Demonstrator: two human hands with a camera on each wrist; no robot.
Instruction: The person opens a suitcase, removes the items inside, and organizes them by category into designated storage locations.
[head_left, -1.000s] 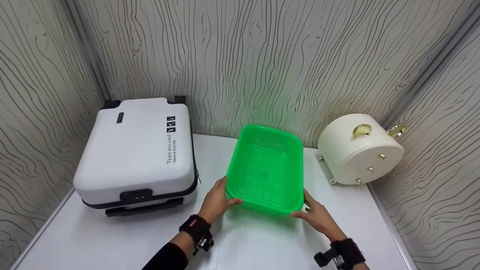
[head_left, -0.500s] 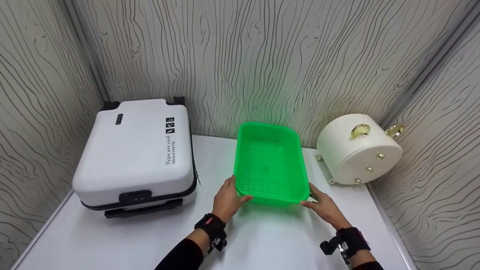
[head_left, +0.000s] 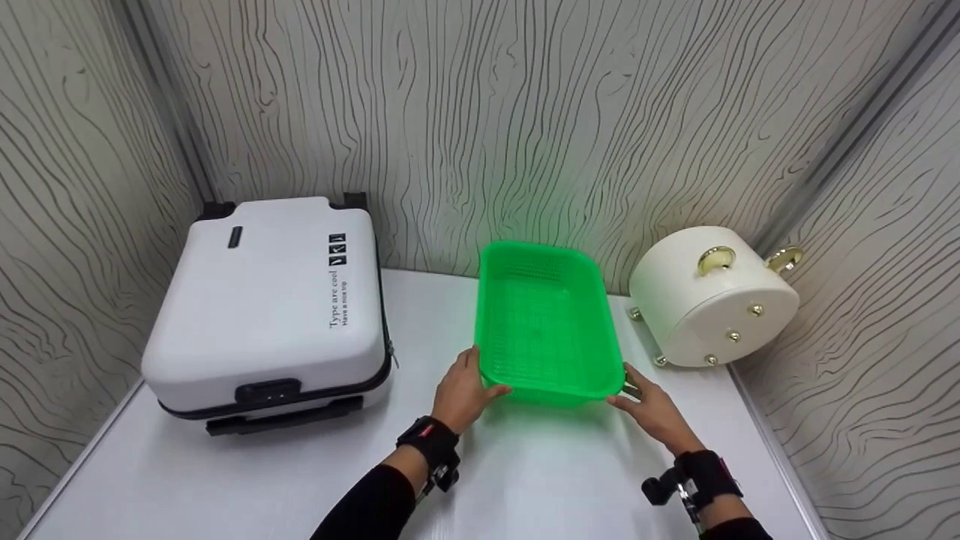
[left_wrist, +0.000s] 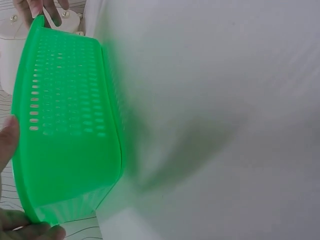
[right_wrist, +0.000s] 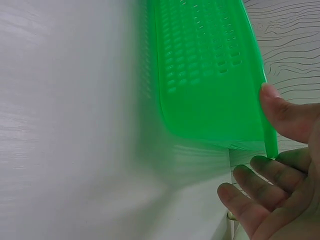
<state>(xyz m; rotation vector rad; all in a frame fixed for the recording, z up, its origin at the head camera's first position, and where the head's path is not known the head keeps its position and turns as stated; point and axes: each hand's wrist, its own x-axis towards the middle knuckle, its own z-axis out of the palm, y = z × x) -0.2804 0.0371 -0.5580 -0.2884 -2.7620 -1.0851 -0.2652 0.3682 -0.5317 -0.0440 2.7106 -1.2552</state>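
Observation:
A green plastic basket (head_left: 536, 322) with slotted sides stands on the white table, its far end close to the wall. My left hand (head_left: 459, 391) holds the near left corner, thumb along the near rim and fingers at the left side. In the left wrist view, the fingertips (left_wrist: 32, 231) curl below the basket's rim. At the near right corner is my right hand (head_left: 654, 409), with its thumb on the rim. The right wrist view shows the right thumb (right_wrist: 285, 112) against the rim, the index finger beside it, and the other fingers spread past the corner.
A white suitcase (head_left: 262, 300) lies flat on the left of the table (head_left: 555, 480). Right of the basket, a cream round case (head_left: 709, 300) with gold rings and studs rests on its side. Wood-grain patterned walls (head_left: 450, 135) enclose the back and both sides.
Both hands and the basket have shifted right and slightly away toward the back wall, mostly in the first half second. Both hands have stayed at its near corners.

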